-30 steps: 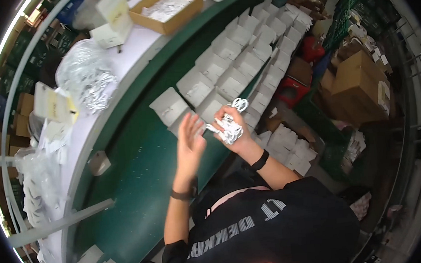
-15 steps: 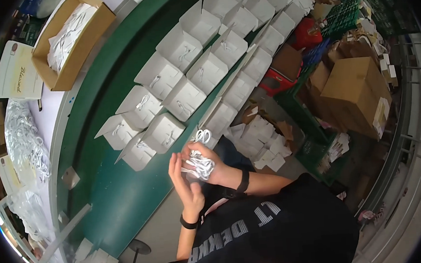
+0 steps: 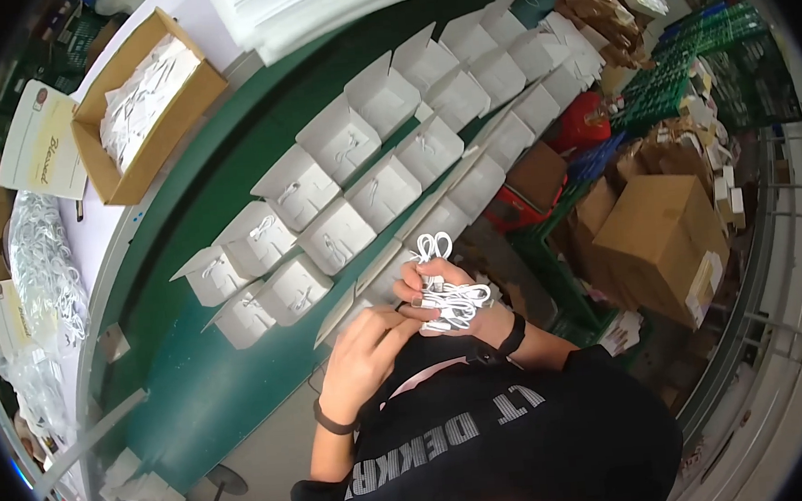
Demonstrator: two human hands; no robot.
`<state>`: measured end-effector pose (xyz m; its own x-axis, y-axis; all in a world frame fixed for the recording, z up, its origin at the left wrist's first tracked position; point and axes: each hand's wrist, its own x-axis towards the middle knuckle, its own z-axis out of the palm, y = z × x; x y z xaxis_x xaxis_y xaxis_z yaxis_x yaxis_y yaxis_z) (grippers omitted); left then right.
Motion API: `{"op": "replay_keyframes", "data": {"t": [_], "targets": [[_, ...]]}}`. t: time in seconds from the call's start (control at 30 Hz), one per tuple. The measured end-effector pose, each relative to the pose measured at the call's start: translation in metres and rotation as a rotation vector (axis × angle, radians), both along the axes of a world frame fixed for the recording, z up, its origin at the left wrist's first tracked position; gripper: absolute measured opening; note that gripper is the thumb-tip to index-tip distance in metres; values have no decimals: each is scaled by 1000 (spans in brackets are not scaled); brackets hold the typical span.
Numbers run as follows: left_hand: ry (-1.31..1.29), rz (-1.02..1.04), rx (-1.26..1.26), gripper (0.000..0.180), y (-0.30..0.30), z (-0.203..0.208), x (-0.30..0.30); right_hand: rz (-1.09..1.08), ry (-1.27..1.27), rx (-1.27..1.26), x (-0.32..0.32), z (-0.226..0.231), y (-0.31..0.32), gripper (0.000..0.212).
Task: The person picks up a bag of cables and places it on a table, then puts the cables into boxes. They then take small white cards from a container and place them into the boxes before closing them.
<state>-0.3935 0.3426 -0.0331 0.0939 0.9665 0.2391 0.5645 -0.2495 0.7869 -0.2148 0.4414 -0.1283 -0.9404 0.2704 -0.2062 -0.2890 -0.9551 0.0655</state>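
Note:
A bunch of coiled white cables (image 3: 455,305) lies in my right hand (image 3: 435,271), whose fingers are closed around it. Loops of the cables stick out past the fingertips. My left hand (image 3: 360,355) reaches in from the left, with its fingers bent and their tips pinching at the near side of the bunch. Just beyond my hands stand rows of open white boxes (image 3: 329,237). Small white cables lie in several of the nearer boxes, one coil (image 3: 264,227) among them.
The boxes stand on a curved green table (image 3: 162,382). At the far left are a brown carton (image 3: 192,102) of white slips and a clear bag (image 3: 43,269) of white cables. On the right are a large closed carton (image 3: 655,245), green crates (image 3: 688,63) and a red container (image 3: 581,121).
My left hand has gone from spread beside the cables to fingers bent against them. My right hand has moved right with the bunch. The view has shifted, showing more at the top.

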Motion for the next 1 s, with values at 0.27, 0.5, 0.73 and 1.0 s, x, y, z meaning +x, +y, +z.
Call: {"op": "replay_keyframes", "data": {"t": [0.27,0.5,0.73,1.0], "targets": [[76,116,-83,26,142,1,75,223,62,-168,85,-16,154,29],[-115,239,-152,23,269,7,120,165,-77,-156,167,6,315,28],[-521,694,-205,20,436,-60,160,10,-163,-37,218,1,385,27],[-269,50,-233,37,436,-21,215,-164,-277,-168,233,-1,404,26]]}}
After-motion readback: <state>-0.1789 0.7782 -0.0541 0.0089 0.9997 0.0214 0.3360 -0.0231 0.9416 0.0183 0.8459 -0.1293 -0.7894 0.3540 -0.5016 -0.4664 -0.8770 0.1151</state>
